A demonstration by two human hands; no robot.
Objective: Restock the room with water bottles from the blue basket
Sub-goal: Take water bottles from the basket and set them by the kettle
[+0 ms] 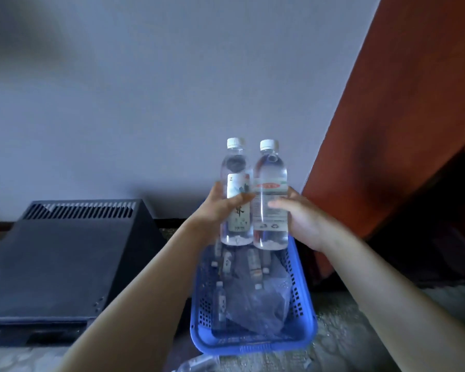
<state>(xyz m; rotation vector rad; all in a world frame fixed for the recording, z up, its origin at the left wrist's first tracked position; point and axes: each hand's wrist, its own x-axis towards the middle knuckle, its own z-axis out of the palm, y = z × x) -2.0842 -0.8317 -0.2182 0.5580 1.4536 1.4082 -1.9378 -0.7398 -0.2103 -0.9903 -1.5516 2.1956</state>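
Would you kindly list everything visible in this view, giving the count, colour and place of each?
Held water bottles: 2, clear with white caps, upright side by side above the basket; left bottle, right bottle.
Blue basket: 1, blue perforated plastic, on the floor at centre.
Bottles in basket: several, clear, lying inside; exact count unclear.
Plastic wrap: 1, clear and crumpled, inside the basket.
Black box: 1, black with vent slots, left of the basket.
Wall: 1, pale grey, behind.
Panel: 1, reddish-brown, at right.
Left hand: 1, holds the left bottle.
Right hand: 1, holds the right bottle.
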